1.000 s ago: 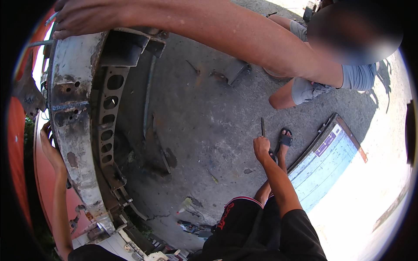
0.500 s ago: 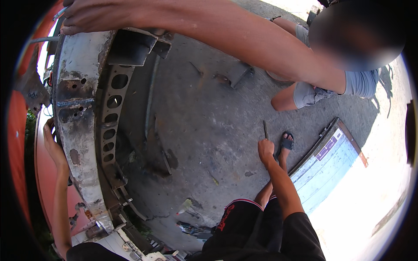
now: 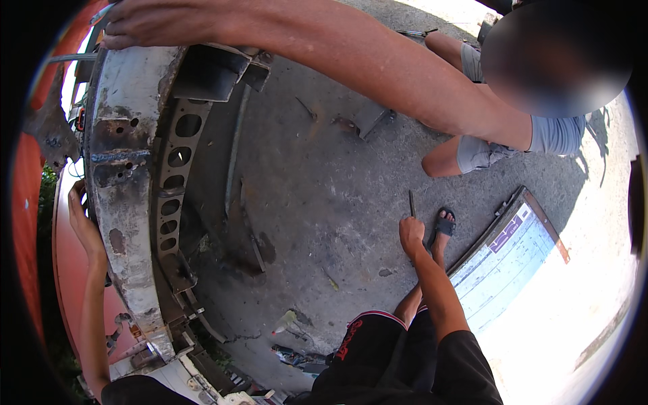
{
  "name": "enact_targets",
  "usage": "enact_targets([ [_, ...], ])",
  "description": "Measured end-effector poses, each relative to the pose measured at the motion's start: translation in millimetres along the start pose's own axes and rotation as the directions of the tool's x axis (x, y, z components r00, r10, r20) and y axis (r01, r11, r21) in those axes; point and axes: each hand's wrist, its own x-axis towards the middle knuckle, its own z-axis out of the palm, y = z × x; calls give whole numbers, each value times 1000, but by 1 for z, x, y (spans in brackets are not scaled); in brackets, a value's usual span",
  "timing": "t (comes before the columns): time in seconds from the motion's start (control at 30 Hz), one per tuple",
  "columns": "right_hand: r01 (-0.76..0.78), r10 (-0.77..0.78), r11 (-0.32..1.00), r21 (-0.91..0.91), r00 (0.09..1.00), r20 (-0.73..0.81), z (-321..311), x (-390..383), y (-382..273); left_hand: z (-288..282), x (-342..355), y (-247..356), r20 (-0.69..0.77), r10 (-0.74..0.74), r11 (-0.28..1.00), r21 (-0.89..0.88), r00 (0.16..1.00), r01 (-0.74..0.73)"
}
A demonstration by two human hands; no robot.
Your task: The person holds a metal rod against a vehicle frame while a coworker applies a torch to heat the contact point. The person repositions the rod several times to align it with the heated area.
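Note:
A long metal beam (image 3: 125, 209), with worn white paint, rust and a weld seam across it, curves along the left side. My left hand (image 3: 84, 219) is at its outer left edge, fingers curled against it, with the fingertips partly hidden. Out over the floor, my right hand (image 3: 412, 236) is closed round a slim dark metal bar (image 3: 411, 202) that points away from me. Another person's hand (image 3: 145, 25) lies on the beam's far end, a small white-and-blue stick-like thing at its fingers.
That person's arm (image 3: 378, 67) stretches across the top. A bracket with oval holes (image 3: 173, 182) runs beside the beam. Scrap metal pieces (image 3: 374, 125) lie on the concrete floor (image 3: 310, 202). A pale blue, weathered panel (image 3: 496, 260) rests at the right.
The view has shifted slightly. My two hands keep their places, and the other person's hand stays on the beam's far end.

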Motion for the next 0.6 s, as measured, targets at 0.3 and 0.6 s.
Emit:
enact_targets([
  [0.3, 23, -23, 1000, 16, 1000, -10, 1, 5, 1, 3, -1, 7, 10, 4, 1000, 9, 1000, -4],
  [0.6, 26, -25, 999, 26, 999, -41, -23, 4, 8, 3, -2, 4, -7, -4, 1000, -2, 1000, 4],
])
